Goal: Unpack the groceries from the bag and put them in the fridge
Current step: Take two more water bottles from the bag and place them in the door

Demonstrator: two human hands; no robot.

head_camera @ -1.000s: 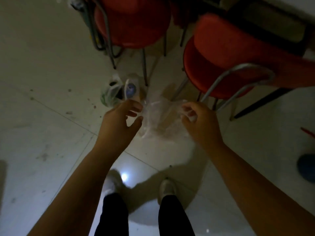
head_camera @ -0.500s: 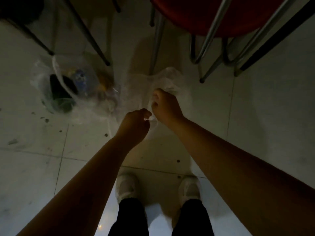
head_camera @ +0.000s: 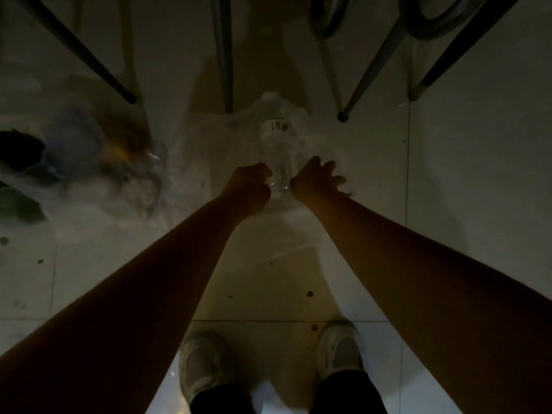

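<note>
Since the earlier frame the view has dropped closer; a clear bottle (head_camera: 276, 150) now shows inside the thin bag (head_camera: 206, 150) on the floor (head_camera: 478, 174). Left hand (head_camera: 249, 186) clenched on bag film; right hand (head_camera: 316, 179) fingers spread, holding nothing. Bottle likely rigid, slick; grip mid-body. Film flimsy.

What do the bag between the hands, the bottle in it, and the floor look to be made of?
Bag: thin clear plastic film, crinkled, floor visible through it. Bottle: seemingly clear plastic, glossy; glints at its near end, a pale label band further up. Floor: glazed pale tile, likely ceramic; straight grout lines, a faint sheen. The left hand is fisted beside the bottle, the right hand spread; dim light leaves this tentative.
</note>
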